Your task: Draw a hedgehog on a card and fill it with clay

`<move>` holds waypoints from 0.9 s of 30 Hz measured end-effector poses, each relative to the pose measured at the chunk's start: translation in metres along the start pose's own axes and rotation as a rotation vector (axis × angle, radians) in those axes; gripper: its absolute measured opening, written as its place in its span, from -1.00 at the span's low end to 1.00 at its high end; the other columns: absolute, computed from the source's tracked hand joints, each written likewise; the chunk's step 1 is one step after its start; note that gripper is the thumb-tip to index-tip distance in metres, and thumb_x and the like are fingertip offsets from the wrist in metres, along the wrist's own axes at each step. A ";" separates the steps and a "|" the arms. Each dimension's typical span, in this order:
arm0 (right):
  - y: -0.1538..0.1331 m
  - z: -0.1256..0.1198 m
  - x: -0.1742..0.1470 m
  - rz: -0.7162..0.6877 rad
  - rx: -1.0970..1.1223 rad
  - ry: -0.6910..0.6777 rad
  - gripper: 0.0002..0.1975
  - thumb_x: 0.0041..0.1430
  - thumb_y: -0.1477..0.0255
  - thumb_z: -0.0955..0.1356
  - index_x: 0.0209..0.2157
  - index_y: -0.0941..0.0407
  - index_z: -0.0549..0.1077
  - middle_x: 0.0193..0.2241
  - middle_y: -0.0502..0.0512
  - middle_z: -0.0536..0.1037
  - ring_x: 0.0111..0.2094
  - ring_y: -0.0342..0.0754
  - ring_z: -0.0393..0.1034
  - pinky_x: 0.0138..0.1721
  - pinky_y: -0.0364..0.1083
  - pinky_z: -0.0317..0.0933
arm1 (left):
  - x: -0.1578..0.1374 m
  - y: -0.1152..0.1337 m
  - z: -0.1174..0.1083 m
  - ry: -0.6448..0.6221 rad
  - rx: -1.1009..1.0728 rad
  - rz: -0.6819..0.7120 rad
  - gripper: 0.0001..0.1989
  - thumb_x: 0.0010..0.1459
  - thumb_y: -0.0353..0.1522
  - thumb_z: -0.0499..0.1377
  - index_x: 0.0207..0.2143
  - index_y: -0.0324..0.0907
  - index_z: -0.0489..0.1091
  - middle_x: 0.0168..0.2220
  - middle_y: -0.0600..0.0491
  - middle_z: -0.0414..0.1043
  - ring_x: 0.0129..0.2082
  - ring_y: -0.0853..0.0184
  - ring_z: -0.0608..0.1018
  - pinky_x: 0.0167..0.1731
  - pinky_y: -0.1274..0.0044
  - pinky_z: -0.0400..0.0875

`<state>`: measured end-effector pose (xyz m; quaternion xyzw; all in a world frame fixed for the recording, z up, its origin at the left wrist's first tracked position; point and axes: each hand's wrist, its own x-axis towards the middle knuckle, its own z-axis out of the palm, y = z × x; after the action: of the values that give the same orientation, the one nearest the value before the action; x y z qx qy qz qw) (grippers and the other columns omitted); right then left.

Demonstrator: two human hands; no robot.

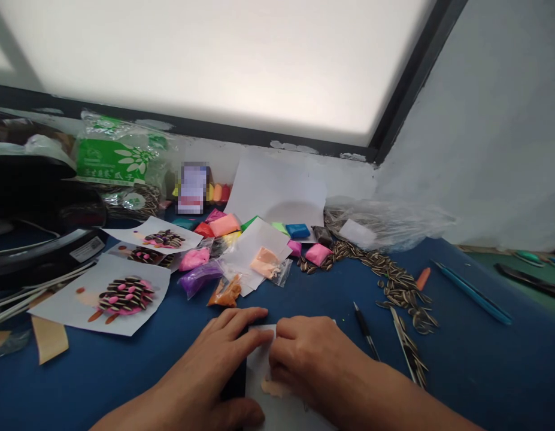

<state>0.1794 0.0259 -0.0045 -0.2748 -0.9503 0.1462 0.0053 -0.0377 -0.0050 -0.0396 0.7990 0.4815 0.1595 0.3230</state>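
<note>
A white sheet of paper lies on the blue tabletop right in front of me. On it is a flattened patch of peach clay, partly covered by my right hand. My left hand rests at the sheet's left edge, fingers stretched out and apart, its index fingertip close to the right hand's fingers. My right hand is curled down over the sheet with its fingers bent together; whatever is under or between its fingertips is hidden. Beyond the hands lie an opened bag of peach clay and a bag of orange-brown clay.
Hedgehog pictures made with sunflower seeds lie left. Coloured clay packets and a phone stand behind. Loose sunflower seeds, a black pen, a white strip-like tool and a blue tool are right.
</note>
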 end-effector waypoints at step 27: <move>-0.002 0.005 0.000 0.011 0.157 0.070 -0.94 0.27 0.54 0.46 -0.32 0.18 0.55 -0.22 0.09 0.66 -0.20 -0.01 0.56 -0.23 -0.13 0.26 | 0.001 0.007 -0.003 -0.014 0.000 -0.040 -0.10 -0.17 -0.51 0.52 0.23 0.20 0.43 0.40 0.01 0.24 0.37 -0.14 0.25 0.31 -0.01 0.16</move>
<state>0.1783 0.0230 -0.0089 -0.2835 -0.9337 0.2107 0.0595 -0.0341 -0.0050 -0.0324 0.7905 0.4950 0.1472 0.3293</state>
